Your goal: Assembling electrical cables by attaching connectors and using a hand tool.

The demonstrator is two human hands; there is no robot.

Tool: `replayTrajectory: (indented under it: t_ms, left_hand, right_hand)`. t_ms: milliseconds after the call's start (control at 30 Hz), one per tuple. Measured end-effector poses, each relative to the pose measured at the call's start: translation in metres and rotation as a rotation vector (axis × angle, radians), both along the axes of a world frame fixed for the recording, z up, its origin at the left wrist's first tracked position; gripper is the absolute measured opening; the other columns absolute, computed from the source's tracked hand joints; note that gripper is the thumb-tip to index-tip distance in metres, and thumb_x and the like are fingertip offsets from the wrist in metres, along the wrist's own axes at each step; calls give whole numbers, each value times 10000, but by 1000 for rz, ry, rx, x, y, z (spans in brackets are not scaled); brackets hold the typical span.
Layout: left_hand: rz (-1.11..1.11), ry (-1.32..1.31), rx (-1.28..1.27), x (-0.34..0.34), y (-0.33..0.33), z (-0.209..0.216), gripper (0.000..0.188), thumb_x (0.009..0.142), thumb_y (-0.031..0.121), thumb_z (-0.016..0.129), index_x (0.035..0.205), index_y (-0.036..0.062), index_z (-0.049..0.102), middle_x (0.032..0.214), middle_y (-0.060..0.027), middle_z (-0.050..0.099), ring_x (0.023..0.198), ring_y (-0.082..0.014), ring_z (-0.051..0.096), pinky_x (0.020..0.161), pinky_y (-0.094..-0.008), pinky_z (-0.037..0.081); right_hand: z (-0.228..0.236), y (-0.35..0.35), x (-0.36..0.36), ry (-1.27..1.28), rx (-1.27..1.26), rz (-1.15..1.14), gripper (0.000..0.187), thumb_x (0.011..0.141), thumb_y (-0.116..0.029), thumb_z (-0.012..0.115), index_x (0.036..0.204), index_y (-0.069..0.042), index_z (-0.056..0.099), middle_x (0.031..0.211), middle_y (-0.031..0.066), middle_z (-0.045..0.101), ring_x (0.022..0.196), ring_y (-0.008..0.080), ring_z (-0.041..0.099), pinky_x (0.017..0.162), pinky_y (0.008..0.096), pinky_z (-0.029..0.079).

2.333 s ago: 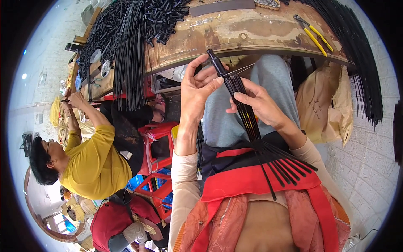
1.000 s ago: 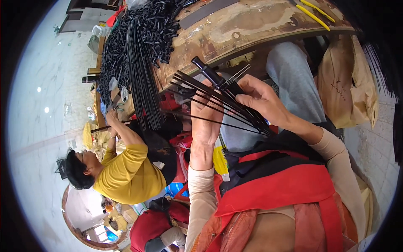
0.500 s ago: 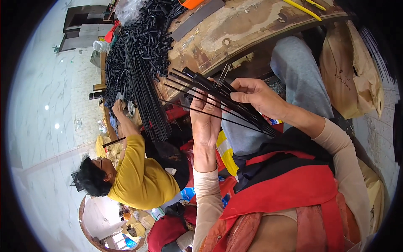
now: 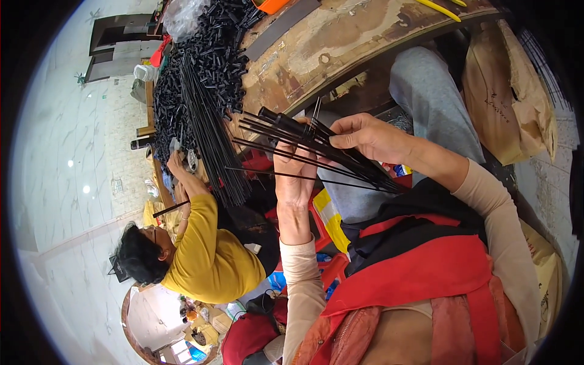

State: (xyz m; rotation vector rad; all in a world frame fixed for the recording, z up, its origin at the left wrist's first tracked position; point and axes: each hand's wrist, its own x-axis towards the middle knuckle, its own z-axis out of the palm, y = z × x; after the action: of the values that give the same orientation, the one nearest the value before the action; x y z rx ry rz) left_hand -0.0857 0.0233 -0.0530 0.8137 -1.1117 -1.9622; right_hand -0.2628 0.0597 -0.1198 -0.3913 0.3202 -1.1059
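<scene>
Left hand [image 4: 293,166] is curled around the black tube [image 4: 280,119] mid-view, tube end aimed at 10 o'clock, rods [image 4: 360,163] fanned alongside. Right hand [image 4: 372,141], toward 2 o'clock, has thumb and finger nearly together at the rods, can't tell if it's really pinching any. Big pile of black parts [image 4: 216,55] on the table [image 4: 322,39], 11 o'clock.

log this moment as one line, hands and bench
left hand: holding black tube, fingers partly hidden | right hand: at thin black rods beside tube | bench: loose black parts, rod bundle over edge
</scene>
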Motion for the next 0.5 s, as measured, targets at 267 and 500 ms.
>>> replayTrajectory:
  t_ms: [267,500]
  left_hand:
    - [137,101,-89,-6,8,-10,421,891,-34,569,1299,-12,470,1225,-75,564,1084,-181,567,944,-338,464]
    - [1,91,-49,-3,3,-1,423,858,31,656,1247,-32,502,1070,-94,617,937,-191,622,835,-321,522]
  right_hand:
    - [-4,7,9,96,-88,-203,123,888,-90,658,977,-4,653,869,3,641,825,65,581,769,202,449]
    - [-5,10,3,92,-102,-85,116,905,-95,639,987,-17,615,908,18,656,836,78,626,739,209,500]
